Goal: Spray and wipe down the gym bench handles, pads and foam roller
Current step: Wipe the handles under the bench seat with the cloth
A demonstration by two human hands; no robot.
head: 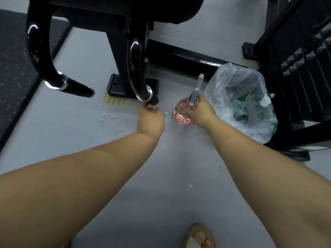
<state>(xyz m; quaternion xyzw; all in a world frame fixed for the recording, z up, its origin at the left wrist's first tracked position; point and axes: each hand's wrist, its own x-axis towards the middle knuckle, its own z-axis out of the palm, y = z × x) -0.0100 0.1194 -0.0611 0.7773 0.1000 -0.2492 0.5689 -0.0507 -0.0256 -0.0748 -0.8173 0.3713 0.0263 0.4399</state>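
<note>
Two curved black bench handles hang from the dark pad (161,9) at the top. The left handle (77,86) ends in a black grip over the floor. The right handle (138,68) curves down to a chrome collar and short grip. My left hand (150,119) reaches up to that grip's tip, fingertips touching it, with no cloth visible in it. My right hand (198,111) holds a clear spray bottle (180,115) of pink liquid with a grey trigger head, standing on or just above the floor.
Water droplets (105,117) spot the grey floor below the handles. A clear plastic bag (240,102) with green print lies right of the bottle. The black frame base (193,59) and a weight rack (295,68) stand to the right. My sandalled foot (198,237) is at the bottom.
</note>
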